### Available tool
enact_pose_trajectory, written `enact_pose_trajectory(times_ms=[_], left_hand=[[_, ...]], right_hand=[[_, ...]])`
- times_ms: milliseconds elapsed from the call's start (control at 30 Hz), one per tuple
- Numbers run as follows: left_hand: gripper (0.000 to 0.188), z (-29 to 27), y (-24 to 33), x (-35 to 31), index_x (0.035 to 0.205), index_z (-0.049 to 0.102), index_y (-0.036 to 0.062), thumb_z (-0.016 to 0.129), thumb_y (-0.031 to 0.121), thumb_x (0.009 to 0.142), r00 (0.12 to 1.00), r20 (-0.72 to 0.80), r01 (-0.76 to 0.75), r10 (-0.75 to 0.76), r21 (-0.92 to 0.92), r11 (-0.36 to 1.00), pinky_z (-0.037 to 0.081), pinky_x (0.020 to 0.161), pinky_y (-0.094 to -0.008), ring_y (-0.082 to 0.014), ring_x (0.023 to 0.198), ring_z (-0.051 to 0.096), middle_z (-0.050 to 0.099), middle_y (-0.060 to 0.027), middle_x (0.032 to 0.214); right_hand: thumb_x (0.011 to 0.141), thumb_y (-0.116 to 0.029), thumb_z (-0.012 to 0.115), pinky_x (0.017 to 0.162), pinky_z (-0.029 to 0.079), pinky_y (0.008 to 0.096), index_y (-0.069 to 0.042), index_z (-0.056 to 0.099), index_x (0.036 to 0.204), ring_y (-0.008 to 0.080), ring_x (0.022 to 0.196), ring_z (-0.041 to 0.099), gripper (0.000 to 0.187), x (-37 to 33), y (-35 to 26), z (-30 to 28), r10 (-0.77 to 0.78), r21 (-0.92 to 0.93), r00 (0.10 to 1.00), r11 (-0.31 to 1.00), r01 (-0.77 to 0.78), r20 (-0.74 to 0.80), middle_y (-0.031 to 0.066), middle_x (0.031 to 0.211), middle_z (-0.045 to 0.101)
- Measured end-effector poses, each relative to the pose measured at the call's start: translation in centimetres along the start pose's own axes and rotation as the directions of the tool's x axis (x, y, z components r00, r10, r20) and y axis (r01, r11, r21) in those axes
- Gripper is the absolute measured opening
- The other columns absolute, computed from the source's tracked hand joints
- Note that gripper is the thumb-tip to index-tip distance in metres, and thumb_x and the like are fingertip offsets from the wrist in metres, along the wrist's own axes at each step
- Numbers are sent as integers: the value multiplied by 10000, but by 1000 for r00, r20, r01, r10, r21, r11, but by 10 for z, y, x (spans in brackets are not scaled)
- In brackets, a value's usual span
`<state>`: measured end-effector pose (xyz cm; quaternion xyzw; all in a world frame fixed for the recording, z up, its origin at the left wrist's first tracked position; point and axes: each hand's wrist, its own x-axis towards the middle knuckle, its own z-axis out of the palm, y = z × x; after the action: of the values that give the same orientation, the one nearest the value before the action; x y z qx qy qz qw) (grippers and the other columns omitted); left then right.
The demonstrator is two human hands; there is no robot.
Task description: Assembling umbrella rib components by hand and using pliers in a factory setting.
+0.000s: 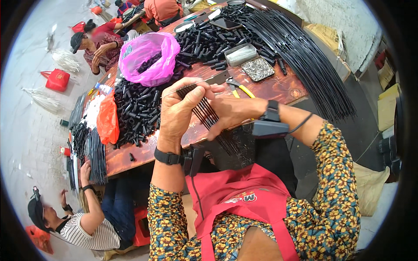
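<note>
My left hand (178, 104) is closed around the upper part of a bundle of thin black rods (206, 112), held at a slant over the table's near edge. A thin wire-like strand crosses near its fingertips; its exact hold is unclear. My right hand (233, 111) reaches in from the right and wraps the same bundle lower down, thumb against the rods. The lower ends point down past the table edge. Just beyond the right hand lie pliers with yellow handles (244, 89) and a dark flat block (217, 78).
On the wooden table (198, 130) are heaps of black tubular parts (136, 104), a pink plastic bag (167, 52), an orange bag (107, 119), a tin of thin pins (241, 54) and a tray of small metal bits (258, 68). Long black rods (305, 56) overhang the right side. Co-workers sit left.
</note>
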<state>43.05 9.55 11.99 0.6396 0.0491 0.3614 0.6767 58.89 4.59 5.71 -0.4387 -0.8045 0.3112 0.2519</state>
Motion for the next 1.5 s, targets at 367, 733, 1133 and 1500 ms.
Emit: enact_pose_trajectory(times_ms=[367, 733, 1133, 1500], left_hand=[[666, -65, -66, -32, 1485, 249, 24, 556, 279, 953, 935, -345, 204, -87, 321, 925, 310, 1113, -391, -303, 1356, 363, 417, -186, 1430], [680, -35, -115, -32, 1449, 299, -1, 535, 364, 926, 997, -13, 19, -78, 997, 76, 171, 1146, -506, -393, 1428, 177, 219, -245, 1518], [691, -36, -113, -38, 1450, 289, -20, 471, 407, 938, 995, 42, -51, -96, 994, -95, 140, 1150, -518, -364, 1433, 192, 247, -235, 1518], [723, -27, -107, -38, 1444, 314, -18, 486, 455, 925, 992, -4, 1, -123, 1000, -31, 136, 1134, -559, -385, 1426, 207, 263, -243, 1509]], right_hand=[[811, -239, 699, 574, 463, 399, 10, 572, 792, 316, 629, 617, 280, 7, -9, 2, -315, 130, 946, 937, 324, -81, 152, 637, 584], [698, -177, 613, 498, 517, 316, -61, 559, 624, 181, 594, 620, 147, -32, -38, 54, -693, -528, 721, 605, 596, 21, 56, 678, 530], [706, -400, 746, 668, 529, 433, 4, 625, 964, 348, 806, 633, 495, -17, -32, -33, -162, -300, 883, 900, 315, 440, 185, 879, 635], [658, -21, 645, 687, 533, 420, -4, 725, 790, 341, 767, 677, 155, -3, 126, -152, 141, -638, 887, 647, -418, -439, 210, 766, 672]])
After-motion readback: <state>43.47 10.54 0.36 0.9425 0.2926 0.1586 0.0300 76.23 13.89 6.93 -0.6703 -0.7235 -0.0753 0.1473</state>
